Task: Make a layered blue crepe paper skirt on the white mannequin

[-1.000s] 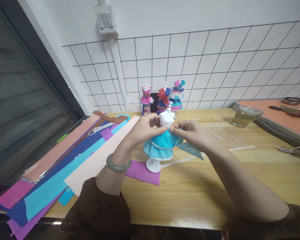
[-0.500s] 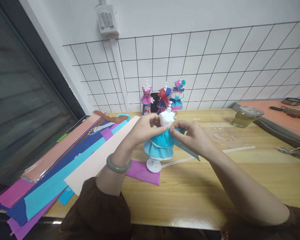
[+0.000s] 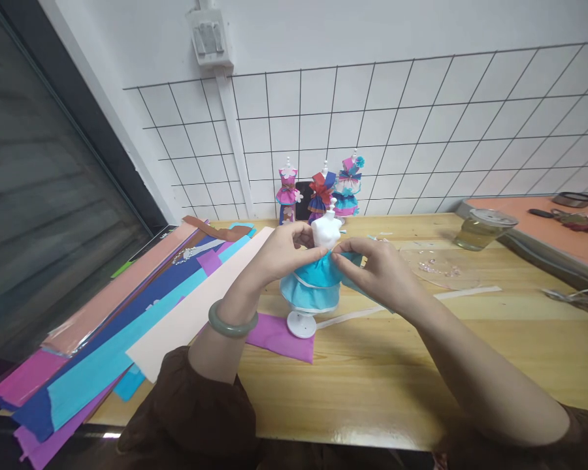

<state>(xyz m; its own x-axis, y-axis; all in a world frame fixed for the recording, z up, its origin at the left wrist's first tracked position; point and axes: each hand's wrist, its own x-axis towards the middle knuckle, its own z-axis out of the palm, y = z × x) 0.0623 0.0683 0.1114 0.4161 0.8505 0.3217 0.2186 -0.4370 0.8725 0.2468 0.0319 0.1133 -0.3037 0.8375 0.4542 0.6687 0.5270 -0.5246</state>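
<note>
A small white mannequin [image 3: 326,230] stands upright in front of me, wearing a layered turquoise skirt [image 3: 318,294] with white edging. My left hand [image 3: 287,251] is closed round its left side, the thumb pressed on the fabric at the waist. At the waist's right side, my right hand [image 3: 372,264] pinches a turquoise fabric strip [image 3: 353,259], whose loose end runs down behind that hand. The mannequin's round white base [image 3: 302,324] rests partly on a purple fabric piece [image 3: 281,338].
Coloured fabric sheets [image 3: 108,339] lie stacked at the left. Several dressed mini mannequins [image 3: 347,186] stand by the tiled wall. On the right are a lidded cup [image 3: 485,228], a clear tray of beads [image 3: 438,266], scissors [image 3: 575,297] and a white strip [image 3: 468,292].
My right hand has turned slightly, and the strip's loose end is now mostly hidden behind it. The left hand and the mannequin have hardly moved.
</note>
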